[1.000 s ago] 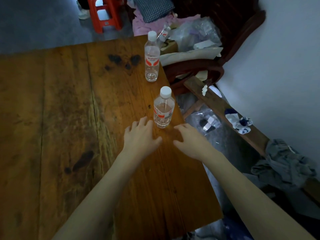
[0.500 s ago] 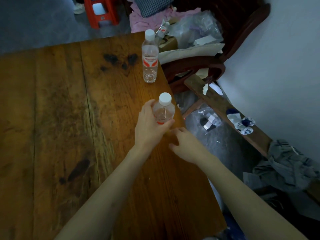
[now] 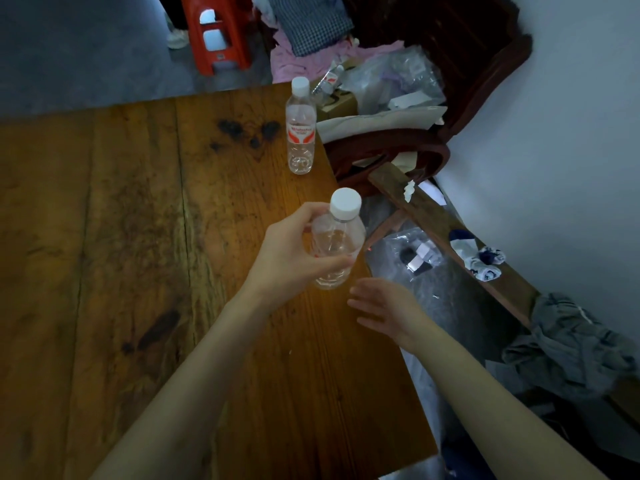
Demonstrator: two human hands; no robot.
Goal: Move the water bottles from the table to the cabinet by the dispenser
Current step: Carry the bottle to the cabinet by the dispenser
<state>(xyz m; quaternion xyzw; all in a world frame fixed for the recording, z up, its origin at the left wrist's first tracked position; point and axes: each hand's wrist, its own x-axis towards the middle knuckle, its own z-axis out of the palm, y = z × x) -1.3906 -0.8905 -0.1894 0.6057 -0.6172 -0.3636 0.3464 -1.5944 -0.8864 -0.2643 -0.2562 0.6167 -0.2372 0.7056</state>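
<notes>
Two bare forearms, sleeveless up to the frame's lower edge. Left hand and right hand ungloved, without rings, watch or bands visible on wrists.

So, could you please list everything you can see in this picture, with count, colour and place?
water bottles: 2, clear with white caps; near bottle held by the left hand, far bottle upright near the table's right edge
table: 1, brown wood, fills the left
stool: 1, red, floor beyond the table
chair: 1, dark wood, piled with clothes and plastic bags
plank: 1, brown, right of the table, socks lying on it
grey cloth: 1, far right
left hand: grips the near bottle
right hand: open, holds nothing
</notes>
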